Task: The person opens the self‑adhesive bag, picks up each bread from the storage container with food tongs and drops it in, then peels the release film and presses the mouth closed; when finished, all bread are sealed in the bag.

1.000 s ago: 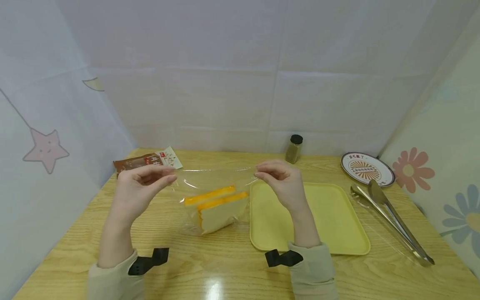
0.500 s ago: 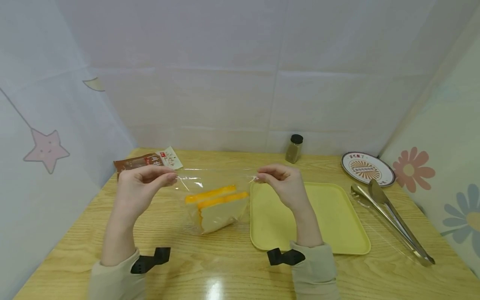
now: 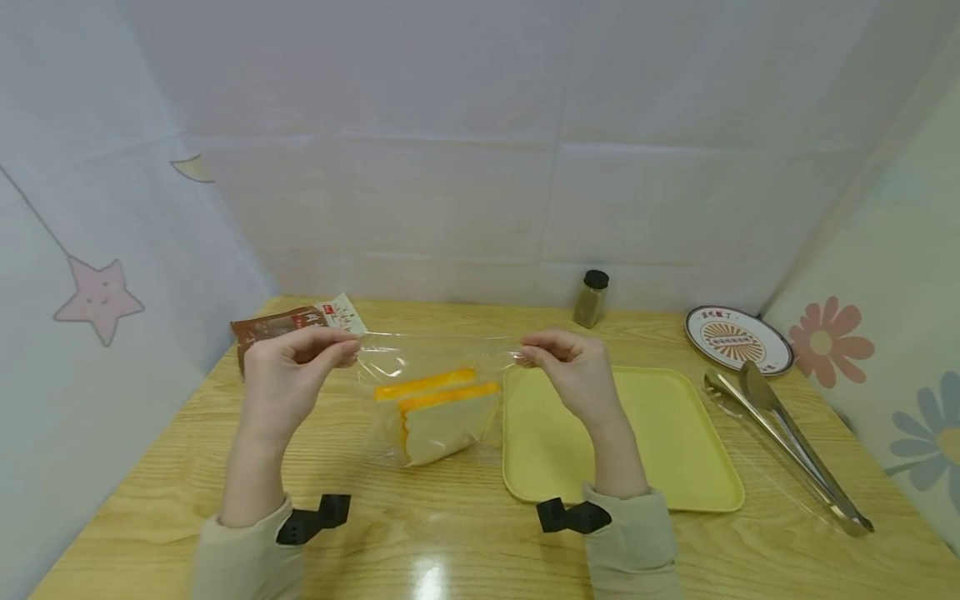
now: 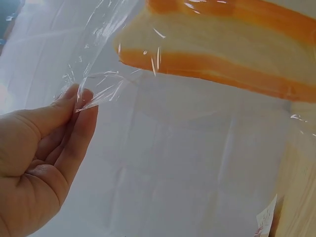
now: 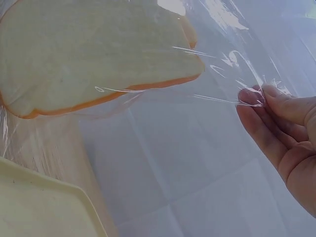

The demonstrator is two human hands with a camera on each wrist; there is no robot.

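Between my two hands hangs a clear plastic bag (image 3: pixel 420 354), its top edge drawn out nearly straight. Two slices of bread (image 3: pixel 450 423) with orange crusts lie tilted inside it, one behind the other. My left hand (image 3: pixel 288 375) pinches the bag's upper left corner between thumb and fingers; the left wrist view shows the film bunched at the fingertips (image 4: pixel 86 96). At the upper right corner my right hand (image 3: pixel 573 375) pinches the film in the same way, with wrinkles at its fingertips (image 5: pixel 249 96) in the right wrist view.
A yellow tray (image 3: pixel 675 442) lies beneath and beside my right forearm. Farther right are metal tongs (image 3: pixel 795 454) and a white patterned plate (image 3: pixel 738 340). A black-capped jar (image 3: pixel 591 300) stands at the back. Behind my left hand lies a brown packet (image 3: pixel 281 323).
Both hands have shifted slightly to the right, the left one more. The bag's top edge looks straighter than a second ago. Both pinches on the film stay in place.
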